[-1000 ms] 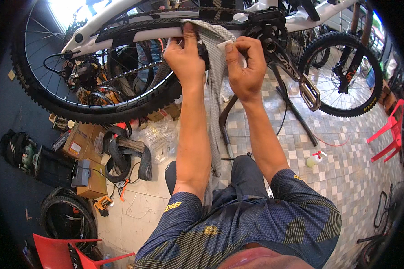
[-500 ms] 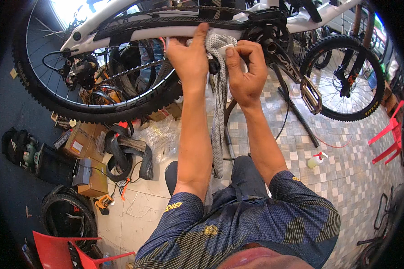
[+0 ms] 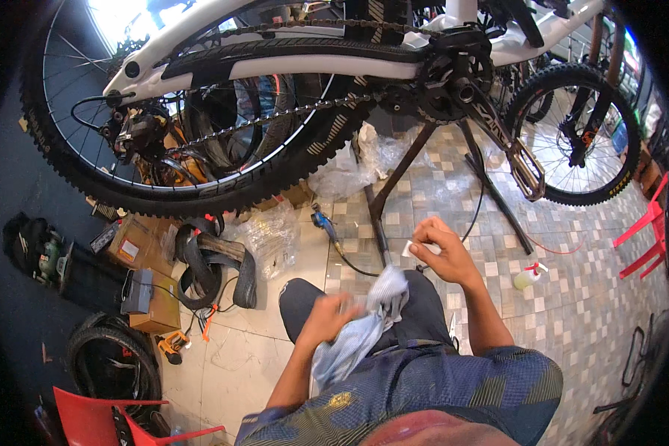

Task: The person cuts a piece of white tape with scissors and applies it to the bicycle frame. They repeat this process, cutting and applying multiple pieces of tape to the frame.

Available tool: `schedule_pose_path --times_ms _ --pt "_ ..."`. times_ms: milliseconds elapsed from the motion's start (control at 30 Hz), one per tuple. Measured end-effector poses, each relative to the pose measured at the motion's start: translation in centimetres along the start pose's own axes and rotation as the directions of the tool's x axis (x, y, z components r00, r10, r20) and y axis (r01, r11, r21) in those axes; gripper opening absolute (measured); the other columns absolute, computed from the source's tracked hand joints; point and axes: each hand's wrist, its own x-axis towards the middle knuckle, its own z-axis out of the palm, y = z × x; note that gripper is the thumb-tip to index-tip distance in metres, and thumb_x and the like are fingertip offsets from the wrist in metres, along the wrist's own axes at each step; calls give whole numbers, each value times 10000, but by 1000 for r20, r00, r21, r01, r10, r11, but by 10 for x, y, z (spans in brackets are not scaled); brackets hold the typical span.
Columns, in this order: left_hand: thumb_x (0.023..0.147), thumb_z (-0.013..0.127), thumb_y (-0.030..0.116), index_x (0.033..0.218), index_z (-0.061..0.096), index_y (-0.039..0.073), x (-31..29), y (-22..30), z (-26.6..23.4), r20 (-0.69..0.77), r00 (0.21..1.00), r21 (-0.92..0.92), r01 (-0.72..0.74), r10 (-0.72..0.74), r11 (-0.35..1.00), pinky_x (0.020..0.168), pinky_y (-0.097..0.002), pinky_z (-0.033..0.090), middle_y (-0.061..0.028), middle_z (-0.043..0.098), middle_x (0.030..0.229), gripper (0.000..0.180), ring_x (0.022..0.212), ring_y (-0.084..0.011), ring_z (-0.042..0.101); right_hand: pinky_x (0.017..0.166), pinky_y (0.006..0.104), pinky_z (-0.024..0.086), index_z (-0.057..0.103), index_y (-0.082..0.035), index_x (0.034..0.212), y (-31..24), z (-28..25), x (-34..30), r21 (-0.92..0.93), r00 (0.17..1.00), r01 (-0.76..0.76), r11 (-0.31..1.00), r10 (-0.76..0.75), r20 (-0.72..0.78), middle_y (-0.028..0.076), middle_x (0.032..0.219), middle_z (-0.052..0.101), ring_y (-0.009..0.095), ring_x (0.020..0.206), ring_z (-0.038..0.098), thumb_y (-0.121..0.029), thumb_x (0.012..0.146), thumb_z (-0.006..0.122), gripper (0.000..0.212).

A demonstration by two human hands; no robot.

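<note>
Above my lap, my right hand (image 3: 447,251) pinches a small white piece (image 3: 408,249), whose kind I cannot make out. My left hand (image 3: 325,320) is low over my thigh, its fingers smeared by motion. A pale grey-blue cloth (image 3: 353,342) hangs beside it across my lap; whether the fingers grip it is unclear. Ahead of me a bicycle with a white frame (image 3: 297,68) is held off the floor. Its chain (image 3: 275,115), crank arm (image 3: 487,123) and pedal (image 3: 526,171) show plainly. Both hands are apart from the bicycle.
Dark stand legs (image 3: 379,212) reach the tiled floor below the frame. Loose tyres (image 3: 215,267), cardboard boxes (image 3: 156,297) and an orange tool (image 3: 172,346) lie at left. A spray bottle (image 3: 529,276) stands at right. Red chairs (image 3: 89,416) are at the sides.
Both hands have come down from the white frame toward my lap, and the cloth came down too. The right hand still holds the white piece. The bicycle's lower chain is now uncovered.
</note>
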Motion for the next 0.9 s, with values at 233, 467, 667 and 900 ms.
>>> schedule_pose_path --times_ms 233,467,667,900 --pt "850 775 492 1056 743 41 -167 -182 -11 388 511 -50 843 -767 536 790 -398 580 -126 724 900 496 841 -265 703 752 298 472 643 -10 905 -43 -40 68 12 965 224 975 -220 -144 70 919 633 182 849 598 -61 892 731 103" --pt "902 738 230 1167 680 -26 -58 -124 -102 -519 757 75 504 -398 860 885 -376 526 -194 711 1075 372 997 -305 697 725 276 471 662 -3 908 -97 -45 133 -22 896 380 925 -373 -240 64 889 645 141 812 596 -106 911 728 123" --pt "952 725 234 1304 594 -69 69 120 -118 -563 790 -227 -430 242 874 788 -290 571 -155 660 1232 482 991 -198 680 722 262 478 682 1 940 -106 -19 148 127 923 338 932 -302 -239 41 867 657 99 800 591 -167 940 724 173" --pt "917 763 146 1180 634 -66 149 163 -106 -494 791 -594 -610 361 524 629 -282 568 -136 691 1078 362 881 -162 674 740 250 492 667 -11 955 -116 1 138 228 927 306 924 -234 -294 30 876 658 81 841 605 -138 947 727 141"
